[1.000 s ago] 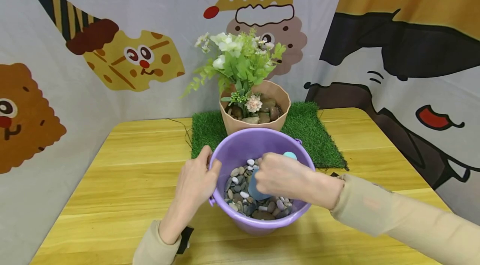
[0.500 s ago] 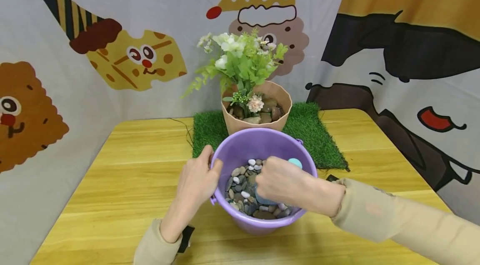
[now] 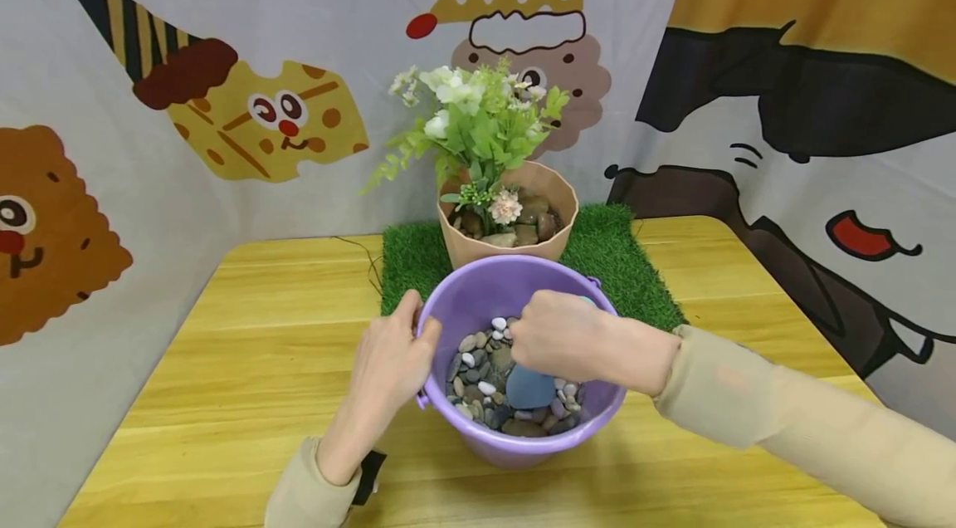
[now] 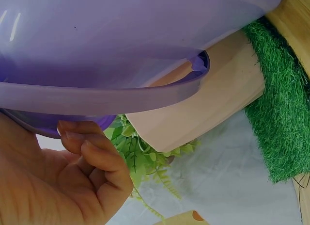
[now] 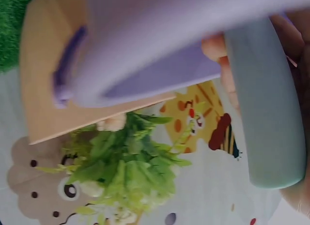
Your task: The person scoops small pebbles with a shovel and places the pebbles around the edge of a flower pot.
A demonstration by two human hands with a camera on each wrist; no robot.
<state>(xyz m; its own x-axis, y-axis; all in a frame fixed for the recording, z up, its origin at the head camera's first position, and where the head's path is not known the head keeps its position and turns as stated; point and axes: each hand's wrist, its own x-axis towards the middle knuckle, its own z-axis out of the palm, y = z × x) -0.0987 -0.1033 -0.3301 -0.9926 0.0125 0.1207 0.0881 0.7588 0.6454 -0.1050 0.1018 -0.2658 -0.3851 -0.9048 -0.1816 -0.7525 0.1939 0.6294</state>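
A purple bucket (image 3: 466,287) stands at the middle of the table with grey, white and brown pebbles (image 3: 466,403) in its bottom. My left hand (image 3: 390,364) grips the bucket's left rim; in the left wrist view its curled fingers (image 4: 104,167) show outside the wall, by the bucket's handle (image 4: 106,99). Inside the bucket, my right hand (image 3: 563,339) grips a toy shovel by its pale blue-green handle (image 5: 266,108). The shovel's blue blade (image 3: 530,389) shows below the fist, over the pebbles. Whether the blade carries pebbles I cannot tell.
Right behind the bucket, a peach flowerpot (image 3: 508,254) holds larger brown stones (image 3: 538,221) and a plant (image 3: 485,125) with white flowers. It stands on a green artificial grass mat (image 3: 620,262) at the wooden table's (image 3: 261,329) back. A cartoon-printed cloth (image 3: 299,5) hangs behind.
The right hand with the shovel first shifts right and down a little, then rises, so more of the blue blade shows now. The left hand stays on the rim.
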